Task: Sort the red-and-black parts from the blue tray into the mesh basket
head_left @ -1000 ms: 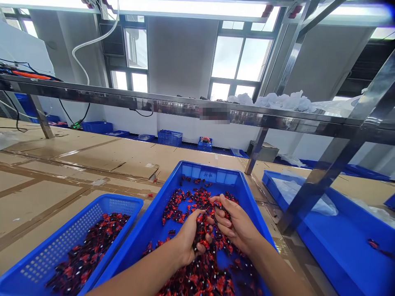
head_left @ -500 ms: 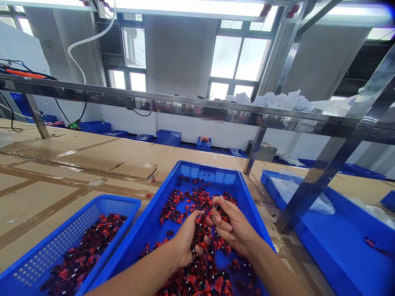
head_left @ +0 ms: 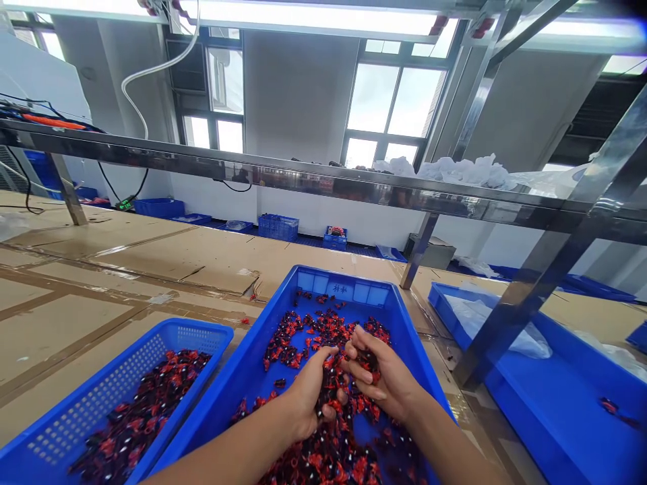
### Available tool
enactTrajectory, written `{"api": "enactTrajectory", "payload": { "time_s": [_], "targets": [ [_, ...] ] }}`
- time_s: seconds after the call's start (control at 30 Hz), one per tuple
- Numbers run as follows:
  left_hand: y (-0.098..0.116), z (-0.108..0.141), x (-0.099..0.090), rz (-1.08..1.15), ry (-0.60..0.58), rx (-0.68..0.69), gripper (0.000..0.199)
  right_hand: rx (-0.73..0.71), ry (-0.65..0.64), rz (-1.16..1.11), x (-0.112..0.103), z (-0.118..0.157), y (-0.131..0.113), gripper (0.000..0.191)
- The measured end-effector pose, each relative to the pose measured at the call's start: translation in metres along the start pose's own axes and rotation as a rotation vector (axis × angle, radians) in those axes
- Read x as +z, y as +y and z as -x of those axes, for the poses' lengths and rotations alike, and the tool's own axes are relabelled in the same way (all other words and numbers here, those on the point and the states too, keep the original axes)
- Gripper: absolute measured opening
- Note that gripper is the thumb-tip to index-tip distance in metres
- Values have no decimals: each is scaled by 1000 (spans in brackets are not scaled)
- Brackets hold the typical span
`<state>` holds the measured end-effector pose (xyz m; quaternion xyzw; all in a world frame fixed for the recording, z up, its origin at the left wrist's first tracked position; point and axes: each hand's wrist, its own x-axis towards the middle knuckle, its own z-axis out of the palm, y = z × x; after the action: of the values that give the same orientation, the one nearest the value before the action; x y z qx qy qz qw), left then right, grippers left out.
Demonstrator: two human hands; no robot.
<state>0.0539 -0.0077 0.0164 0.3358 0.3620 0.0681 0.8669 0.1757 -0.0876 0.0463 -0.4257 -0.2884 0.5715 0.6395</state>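
Left hand [head_left: 306, 399] cupped round a handful of glossy red-and-black parts [head_left: 331, 377], right hand [head_left: 391, 380] just beside it, fingers half-curled on what look to me like a few more. Loose ones lie right under both hands, pointing every which way, in the smooth blue bin [head_left: 371, 294], long axis running away from the person. Left hand's nearer the perforated basket [head_left: 55, 417] of similar bits; smooth tray [head_left: 546, 384] off right, taped cardboard [head_left: 202, 269] beyond.

Blue bins [head_left: 375, 293] on cardboard-covered table [head_left: 151, 263]
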Motion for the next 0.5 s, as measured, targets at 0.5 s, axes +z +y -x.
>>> {"api": "enactTrajectory", "payload": {
  "time_s": [0.5],
  "targets": [
    [-3,1,3,-172,145,228,29,-223,342,871,13,-1,16,22]
  ]
}}
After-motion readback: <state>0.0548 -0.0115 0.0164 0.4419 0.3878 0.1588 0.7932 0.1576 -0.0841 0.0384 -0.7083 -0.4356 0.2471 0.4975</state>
